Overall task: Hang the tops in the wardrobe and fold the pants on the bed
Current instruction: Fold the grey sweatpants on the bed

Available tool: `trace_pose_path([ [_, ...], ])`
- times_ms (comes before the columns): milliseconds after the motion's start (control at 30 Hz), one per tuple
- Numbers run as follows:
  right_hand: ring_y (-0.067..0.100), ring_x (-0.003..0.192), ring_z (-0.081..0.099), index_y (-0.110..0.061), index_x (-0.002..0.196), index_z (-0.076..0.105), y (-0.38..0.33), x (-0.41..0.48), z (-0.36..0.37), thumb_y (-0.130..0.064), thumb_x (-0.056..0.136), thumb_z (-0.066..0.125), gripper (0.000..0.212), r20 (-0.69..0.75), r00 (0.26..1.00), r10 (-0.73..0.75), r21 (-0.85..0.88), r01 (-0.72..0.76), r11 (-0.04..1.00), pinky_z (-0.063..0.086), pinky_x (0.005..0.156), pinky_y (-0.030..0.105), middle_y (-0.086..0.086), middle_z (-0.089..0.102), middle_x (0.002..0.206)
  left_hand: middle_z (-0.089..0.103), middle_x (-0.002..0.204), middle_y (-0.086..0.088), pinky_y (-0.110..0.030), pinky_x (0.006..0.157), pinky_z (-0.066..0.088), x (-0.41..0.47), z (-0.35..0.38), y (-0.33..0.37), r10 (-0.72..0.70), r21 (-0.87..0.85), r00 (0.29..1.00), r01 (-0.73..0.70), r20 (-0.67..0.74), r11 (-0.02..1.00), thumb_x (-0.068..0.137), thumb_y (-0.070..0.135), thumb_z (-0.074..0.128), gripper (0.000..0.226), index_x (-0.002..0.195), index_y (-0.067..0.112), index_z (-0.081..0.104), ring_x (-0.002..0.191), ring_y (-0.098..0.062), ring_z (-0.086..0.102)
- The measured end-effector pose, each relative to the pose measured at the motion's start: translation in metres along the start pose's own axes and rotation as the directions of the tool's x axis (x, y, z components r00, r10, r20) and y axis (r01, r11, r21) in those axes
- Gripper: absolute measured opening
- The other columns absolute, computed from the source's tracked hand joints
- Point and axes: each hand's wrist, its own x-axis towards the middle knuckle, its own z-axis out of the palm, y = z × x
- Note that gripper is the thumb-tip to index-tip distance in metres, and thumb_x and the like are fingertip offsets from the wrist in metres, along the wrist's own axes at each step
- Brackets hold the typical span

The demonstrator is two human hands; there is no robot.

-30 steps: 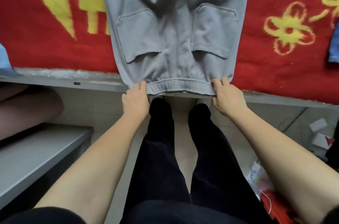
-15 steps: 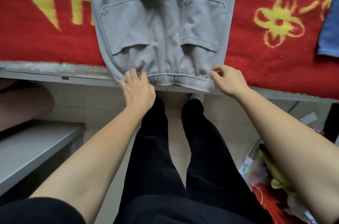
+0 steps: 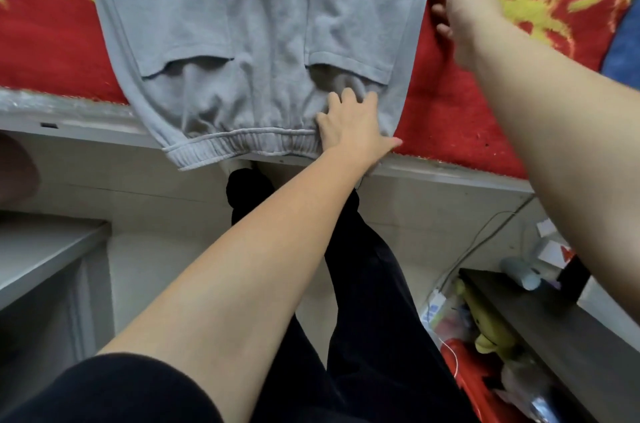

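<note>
The left hand (image 3: pixel 349 126), low in the middle of the frame, lies palm-down on the grey sweatpants (image 3: pixel 263 41) at the right end of the elastic waistband (image 3: pixel 242 147), its fingers bent and dug into a small bunch of cloth just below the right back pocket (image 3: pixel 360 17), so it has hold of the fabric in a loose, half-closed clutch with the thumb spread out to the right over the blanket's edge. The right hand (image 3: pixel 467 3), in the upper right of the frame and somewhat blurred, is open with the fingers spread and lightly curled; it holds nothing and sits just beside the right side seam of the sweatpants, over the red blanket (image 3: pixel 450 93), though whether it touches cloth or blanket cannot be told. The sweatpants lie flat, back side up, across the upper middle of the frame on the bed, the waistband hanging slightly past the grey bed rail (image 3: pixel 86 117) toward the person, with a left back pocket (image 3: pixel 173 13) also showing. The blanket bears yellow patterns (image 3: pixel 540 10) at upper right and upper left; no readable writing, brand or label can be made out on anything. Below, the person's black trousers (image 3: pixel 363 301) fill the lower middle.
</note>
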Motion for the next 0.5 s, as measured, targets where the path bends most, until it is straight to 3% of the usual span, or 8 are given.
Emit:
trace_pose_path([
  [100, 0.005, 0.094, 0.066, -0.019, 0.122, 0.064, -0.011, -0.001, 0.009, -0.038, 0.086, 0.070, 0.041, 0.115, 0.993, -0.005, -0.019, 0.007, 1.000, 0.051, 0.074, 0.021, -0.010, 0.070, 0.109, 0.054, 0.118, -0.008, -0.039, 0.073, 0.036, 0.004, -0.002, 0.003, 0.008, 0.001, 0.999, -0.008, -0.045, 1.000, 0.075, 0.042, 0.069, 0.047, 0.114, 0.022, 0.052, 0.112, -0.030, 0.047],
  [133, 0.005, 0.095, 0.068, -0.017, 0.122, 0.066, -0.015, -0.003, 0.010, -0.030, 0.086, 0.071, 0.038, 0.135, 0.991, -0.019, 0.000, 0.019, 1.000, 0.054, 0.074, 0.022, -0.007, 0.072, 0.109, 0.059, 0.113, -0.009, -0.035, 0.070, 0.035, 0.005, -0.006, 0.000, 0.015, -0.054, 0.998, -0.018, -0.054, 0.998, 0.076, 0.037, 0.066, 0.037, 0.108, 0.022, 0.056, 0.108, -0.031, 0.052],
  [200, 0.007, 0.084, 0.069, -0.014, 0.105, 0.072, -0.027, -0.009, 0.015, -0.014, 0.085, 0.067, 0.020, 0.166, 0.985, -0.053, 0.067, 0.043, 0.997, 0.054, 0.068, 0.022, -0.007, 0.074, 0.095, 0.067, 0.095, -0.006, -0.031, 0.066, 0.036, 0.004, -0.020, -0.017, -0.005, -0.267, 0.999, -0.007, -0.043, 0.964, 0.075, 0.032, 0.061, 0.019, 0.092, 0.022, 0.062, 0.094, -0.031, 0.060],
  [267, 0.012, 0.074, 0.065, -0.015, 0.090, 0.067, -0.048, -0.019, 0.024, -0.006, 0.081, 0.062, 0.013, 0.176, 0.983, -0.055, 0.167, 0.025, 0.986, 0.054, 0.065, 0.024, -0.005, 0.068, 0.078, 0.064, 0.074, 0.000, -0.030, 0.063, 0.038, -0.001, -0.036, -0.042, -0.061, -0.527, 0.998, 0.058, 0.011, 0.848, 0.074, 0.030, 0.060, 0.012, 0.077, 0.019, 0.065, 0.084, -0.028, 0.061],
  [300, 0.013, 0.072, 0.063, -0.016, 0.087, 0.062, -0.060, -0.025, 0.031, -0.004, 0.080, 0.060, 0.014, 0.184, 0.981, -0.065, 0.204, 0.026, 0.979, 0.054, 0.064, 0.024, -0.005, 0.064, 0.073, 0.058, 0.065, 0.000, -0.031, 0.061, 0.037, -0.004, -0.043, -0.057, -0.089, -0.601, 0.996, 0.083, 0.018, 0.795, 0.074, 0.028, 0.061, 0.013, 0.068, 0.017, 0.062, 0.080, -0.027, 0.060],
  [367, 0.011, 0.068, 0.061, -0.018, 0.089, 0.059, -0.086, -0.038, 0.051, -0.002, 0.080, 0.054, 0.019, 0.221, 0.968, -0.115, 0.209, 0.068, 0.976, 0.052, 0.060, 0.023, -0.005, 0.061, 0.072, 0.047, 0.059, -0.002, -0.033, 0.060, 0.033, -0.014, -0.058, -0.090, -0.135, -0.618, 0.990, 0.088, -0.029, 0.781, 0.073, 0.027, 0.058, 0.025, 0.056, 0.013, 0.049, 0.072, -0.028, 0.052],
  [500, 0.007, 0.060, 0.058, -0.017, 0.097, 0.059, -0.132, -0.077, 0.119, 0.001, 0.083, 0.048, 0.025, 0.317, 0.900, -0.298, 0.121, 0.274, 0.954, 0.046, 0.053, 0.021, -0.004, 0.060, 0.076, 0.038, 0.059, -0.009, -0.033, 0.056, 0.030, -0.032, -0.086, -0.159, -0.286, -0.709, 0.954, 0.137, -0.094, 0.692, 0.064, 0.031, 0.050, 0.029, 0.060, 0.002, 0.050, 0.061, -0.018, 0.038],
])
